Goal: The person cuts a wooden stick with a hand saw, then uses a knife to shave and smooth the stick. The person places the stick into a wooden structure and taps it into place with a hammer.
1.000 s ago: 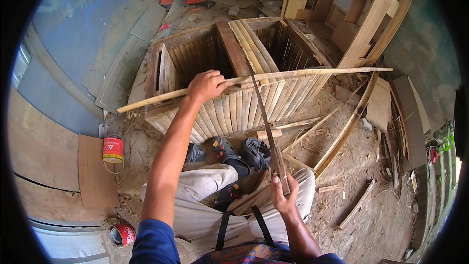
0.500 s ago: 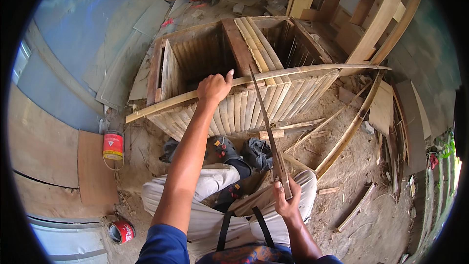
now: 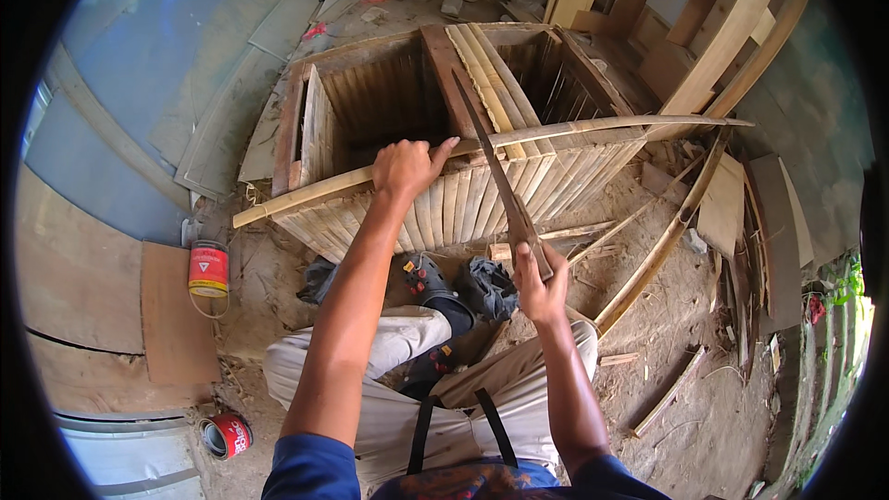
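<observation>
A long split bamboo strip lies across the near top edge of a wooden frame box with bamboo-slat sides. My left hand is closed over this strip left of the middle, its thumb stretched to the right along it. In my right hand is the handle of a handsaw. The saw's blade points forward and crosses the strip just right of my left thumb. Its tip reaches over the box's brown middle board. Whether the teeth have cut into the strip cannot be made out.
Another long bamboo strip leans from the box's right corner to the ground. Two red paint cans stand or lie at the left. Tall wooden frames rise at the back right. Wood scraps litter the dirt floor.
My right hand has pushed the saw forward and up, so more of the blade lies beyond the strip. My left hand keeps its hold in nearly the same place.
</observation>
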The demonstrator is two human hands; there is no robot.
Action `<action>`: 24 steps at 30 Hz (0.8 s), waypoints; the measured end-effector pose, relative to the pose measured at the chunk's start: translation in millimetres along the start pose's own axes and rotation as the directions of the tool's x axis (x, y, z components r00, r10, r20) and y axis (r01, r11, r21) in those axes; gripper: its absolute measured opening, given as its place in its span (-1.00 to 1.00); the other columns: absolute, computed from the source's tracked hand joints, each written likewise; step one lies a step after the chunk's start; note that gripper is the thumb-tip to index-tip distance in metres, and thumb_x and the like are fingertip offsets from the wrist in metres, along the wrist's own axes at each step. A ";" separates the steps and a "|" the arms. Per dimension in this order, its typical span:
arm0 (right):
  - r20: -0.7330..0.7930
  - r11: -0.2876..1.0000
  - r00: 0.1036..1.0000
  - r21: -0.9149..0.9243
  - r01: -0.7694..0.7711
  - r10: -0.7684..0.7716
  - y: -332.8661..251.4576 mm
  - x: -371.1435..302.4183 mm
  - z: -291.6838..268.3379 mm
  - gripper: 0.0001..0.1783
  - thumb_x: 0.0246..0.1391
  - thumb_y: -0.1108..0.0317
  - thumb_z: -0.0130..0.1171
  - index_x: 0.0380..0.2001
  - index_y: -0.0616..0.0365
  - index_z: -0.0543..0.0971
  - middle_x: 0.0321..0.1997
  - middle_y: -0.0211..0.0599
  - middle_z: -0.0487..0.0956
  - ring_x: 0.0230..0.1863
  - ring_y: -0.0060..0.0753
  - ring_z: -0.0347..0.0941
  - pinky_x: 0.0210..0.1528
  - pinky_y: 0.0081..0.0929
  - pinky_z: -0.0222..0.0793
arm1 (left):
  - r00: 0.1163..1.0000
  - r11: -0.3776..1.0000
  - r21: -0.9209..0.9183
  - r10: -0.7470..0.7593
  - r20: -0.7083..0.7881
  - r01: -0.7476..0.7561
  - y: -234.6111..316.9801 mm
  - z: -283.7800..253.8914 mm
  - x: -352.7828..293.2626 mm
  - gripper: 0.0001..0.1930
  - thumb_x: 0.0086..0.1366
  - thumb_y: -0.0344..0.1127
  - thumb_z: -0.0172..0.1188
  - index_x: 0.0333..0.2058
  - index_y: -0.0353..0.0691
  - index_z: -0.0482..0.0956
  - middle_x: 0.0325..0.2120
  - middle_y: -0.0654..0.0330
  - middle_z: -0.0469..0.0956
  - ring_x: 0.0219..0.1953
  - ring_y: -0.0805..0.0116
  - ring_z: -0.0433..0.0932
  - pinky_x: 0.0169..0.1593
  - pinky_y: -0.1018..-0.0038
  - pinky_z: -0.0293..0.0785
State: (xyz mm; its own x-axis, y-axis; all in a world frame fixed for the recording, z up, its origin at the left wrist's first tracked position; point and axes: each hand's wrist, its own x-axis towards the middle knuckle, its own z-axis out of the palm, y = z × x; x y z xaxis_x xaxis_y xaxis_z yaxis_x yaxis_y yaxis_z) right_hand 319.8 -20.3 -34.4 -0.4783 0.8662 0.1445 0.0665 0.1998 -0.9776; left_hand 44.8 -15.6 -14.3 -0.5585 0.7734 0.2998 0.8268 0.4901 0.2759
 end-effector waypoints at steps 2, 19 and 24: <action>0.019 1.000 1.000 0.004 0.020 -0.020 15.3 1.2 0.3 -0.63 0.30 0.22 0.07 -0.53 0.24 0.48 -0.66 -0.53 0.37 -0.57 -0.71 0.20 -0.56 -0.56 0.10 | 1.000 1.000 0.005 -0.013 -0.023 0.013 0.3 -0.1 2.0 -0.20 0.33 0.40 -0.20 -0.50 -0.26 0.72 -0.55 -0.15 0.62 -0.41 -0.13 0.66 -0.27 0.10 0.58; -0.018 0.961 0.998 0.269 -0.058 0.065 5.4 13.6 7.9 -0.64 0.32 0.07 0.09 -0.45 0.08 0.44 -0.62 -0.61 0.32 -0.68 -0.76 0.14 -0.68 -0.69 -0.03 | 0.994 0.994 0.030 0.109 0.003 -0.109 -6.7 -1.7 1.7 -0.26 0.32 0.36 -0.12 -0.42 -0.28 0.70 -0.47 -0.17 0.63 -0.34 -0.11 0.66 -0.21 0.09 0.57; -0.052 0.958 0.995 0.271 0.094 -0.083 -8.5 -0.6 -0.3 -0.65 0.31 0.15 0.10 -0.46 0.20 0.48 -0.63 -0.60 0.37 -0.61 -0.75 0.23 -0.60 -0.66 0.10 | 0.976 0.958 -0.184 0.211 -0.062 -0.219 -14.9 -0.2 -5.7 -0.45 0.25 0.24 0.15 -0.15 -0.18 0.64 -0.28 -0.05 0.67 -0.20 -0.07 0.64 -0.13 0.13 0.56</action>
State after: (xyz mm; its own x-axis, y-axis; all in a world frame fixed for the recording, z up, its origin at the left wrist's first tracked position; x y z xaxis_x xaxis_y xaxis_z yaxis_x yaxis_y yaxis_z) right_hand 319.8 -22.4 -26.2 -0.4360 0.8693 0.2328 -0.2185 0.1487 -0.9644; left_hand 35.6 -27.4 -20.0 -0.3748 0.8328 0.4075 0.9023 0.2266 0.3668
